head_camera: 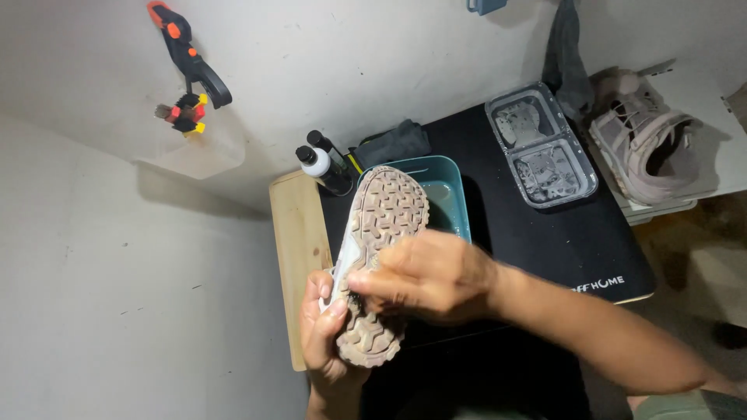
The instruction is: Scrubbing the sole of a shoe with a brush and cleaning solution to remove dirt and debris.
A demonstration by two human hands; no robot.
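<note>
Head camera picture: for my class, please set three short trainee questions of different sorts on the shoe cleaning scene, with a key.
1. True or false: the shoe is held with its sole facing up.
2. Which hand presses a small brush against the sole? A left, B right.
3. What stands right behind the shoe on the black mat?

Key:
1. True.
2. B; the left hand grips the shoe from the side.
3. A teal tub holding water, with two dark bottles beside it.

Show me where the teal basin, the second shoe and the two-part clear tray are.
teal basin (454,204), head view, inner right wall.
second shoe (642,144), head view, laced upper.
two-part clear tray (576,152), head view, right rim.
</note>
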